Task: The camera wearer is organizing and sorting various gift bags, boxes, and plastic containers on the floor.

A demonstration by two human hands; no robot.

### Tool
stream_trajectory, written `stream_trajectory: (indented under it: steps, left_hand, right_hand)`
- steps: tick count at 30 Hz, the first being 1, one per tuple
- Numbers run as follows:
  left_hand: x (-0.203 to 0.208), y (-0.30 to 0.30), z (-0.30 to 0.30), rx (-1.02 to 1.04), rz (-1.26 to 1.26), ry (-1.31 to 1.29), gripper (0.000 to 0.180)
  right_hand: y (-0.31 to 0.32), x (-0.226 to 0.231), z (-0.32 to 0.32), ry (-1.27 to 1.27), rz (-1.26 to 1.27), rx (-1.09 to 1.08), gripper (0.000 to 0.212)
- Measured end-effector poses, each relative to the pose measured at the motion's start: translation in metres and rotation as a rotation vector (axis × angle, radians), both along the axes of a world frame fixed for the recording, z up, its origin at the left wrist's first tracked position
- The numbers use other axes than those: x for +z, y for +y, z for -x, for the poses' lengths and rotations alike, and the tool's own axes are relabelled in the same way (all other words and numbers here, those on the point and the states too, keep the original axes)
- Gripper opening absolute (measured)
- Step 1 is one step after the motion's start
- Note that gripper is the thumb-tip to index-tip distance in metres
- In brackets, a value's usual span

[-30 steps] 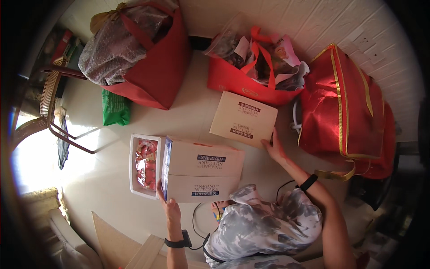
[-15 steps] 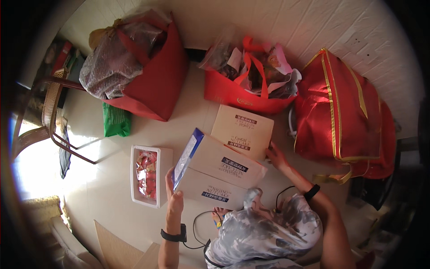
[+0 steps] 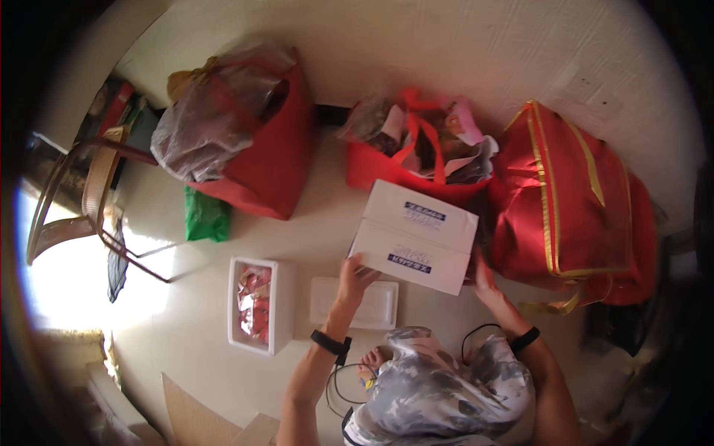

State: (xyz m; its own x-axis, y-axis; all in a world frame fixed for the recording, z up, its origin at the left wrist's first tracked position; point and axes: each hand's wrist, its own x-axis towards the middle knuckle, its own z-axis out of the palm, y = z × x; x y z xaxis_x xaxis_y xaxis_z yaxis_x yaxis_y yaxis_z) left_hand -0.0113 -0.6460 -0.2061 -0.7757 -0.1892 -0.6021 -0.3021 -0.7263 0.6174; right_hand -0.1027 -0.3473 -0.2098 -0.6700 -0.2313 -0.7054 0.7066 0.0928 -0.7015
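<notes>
A white cardboard carton (image 3: 413, 238) with dark blue printed labels is held between my two hands, tilted, beside the middle red bag. My left hand (image 3: 355, 280) grips its near left corner, thumb on the top edge and fingers underneath. At its right side, my right hand (image 3: 485, 282) presses the edge, its fingers partly hidden. Under my left forearm a flat white lid or tray (image 3: 355, 303) rests on the floor. Further left stands a white foam box (image 3: 282, 308), uncovered, with red wrapped packets (image 3: 254, 303) inside.
Along the wall stand a large red bag (image 3: 279, 156) with bubble wrap, a red tote bag (image 3: 368, 167) full of packages, and a shiny red bag (image 3: 576, 201) with gold trim. A green packet (image 3: 207, 215) and a chair (image 3: 97, 186) are at left. A cable (image 3: 331, 386) trails by my foot.
The carton in my left hand has moved right and away from me, and both hands now hold it. The second carton no longer shows. The flat white lid or tray has come into sight.
</notes>
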Motion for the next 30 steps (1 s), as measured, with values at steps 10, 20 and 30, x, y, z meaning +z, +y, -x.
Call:
stream_trajectory:
  steps: [10, 20, 30]
  left_hand:
    - [0.014, -0.003, 0.006, 0.024, -0.034, 0.037, 0.063]
    - [0.003, -0.041, -0.057, 0.115, 0.253, -0.139, 0.063]
    - [-0.001, -0.109, -0.227, 0.677, 1.634, -1.128, 0.063]
  right_hand:
    - [-0.018, 0.001, 0.007, 0.165, 0.106, -0.003, 0.076]
    - [-0.004, -0.035, 0.013, 0.2, 0.182, -0.094, 0.064]
    - [0.041, -0.1, -0.059, 0.185, -0.208, 0.024, 0.043]
